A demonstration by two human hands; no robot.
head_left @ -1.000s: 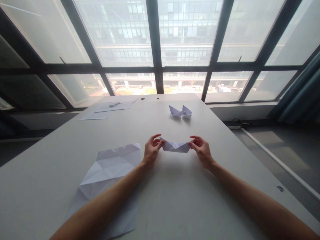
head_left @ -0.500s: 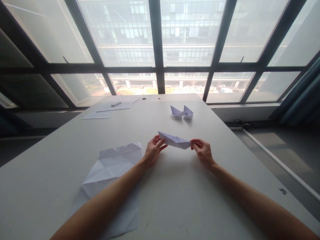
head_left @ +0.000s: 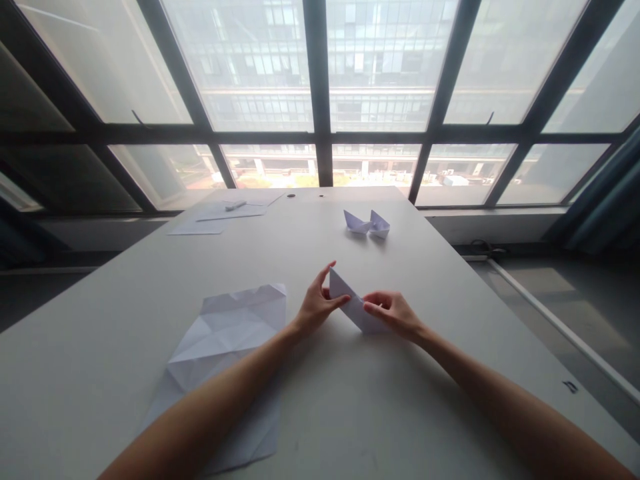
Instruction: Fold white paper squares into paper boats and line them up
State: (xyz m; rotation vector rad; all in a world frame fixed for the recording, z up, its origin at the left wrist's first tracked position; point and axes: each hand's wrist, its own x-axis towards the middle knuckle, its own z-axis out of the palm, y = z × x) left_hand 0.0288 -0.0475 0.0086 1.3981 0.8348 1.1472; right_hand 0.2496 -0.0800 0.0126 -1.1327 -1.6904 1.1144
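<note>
A folded white paper boat (head_left: 354, 312) is held between my two hands just above the table. My left hand (head_left: 319, 301) grips its left end, the thumb across the near face and the index finger up behind the pointed tip. With thumb and fingers pinched, my right hand (head_left: 393, 312) holds the boat near its middle and hides part of the right end. To the left, partly under my left forearm, lies a creased sheet of white paper (head_left: 230, 327). Beyond my hands stand more folded paper boats (head_left: 367, 225), close together.
Flat paper sheets (head_left: 195, 225) lie at the far left of the white table (head_left: 430, 413), with a small white object (head_left: 235, 205) on them. A small dark mark (head_left: 570, 387) shows near the right edge. Large windows rise behind the table.
The paper boat has come nearer and tilted steeply, its left tip up. My right hand has shifted from its right end to its middle; my left thumb now presses its near face.
</note>
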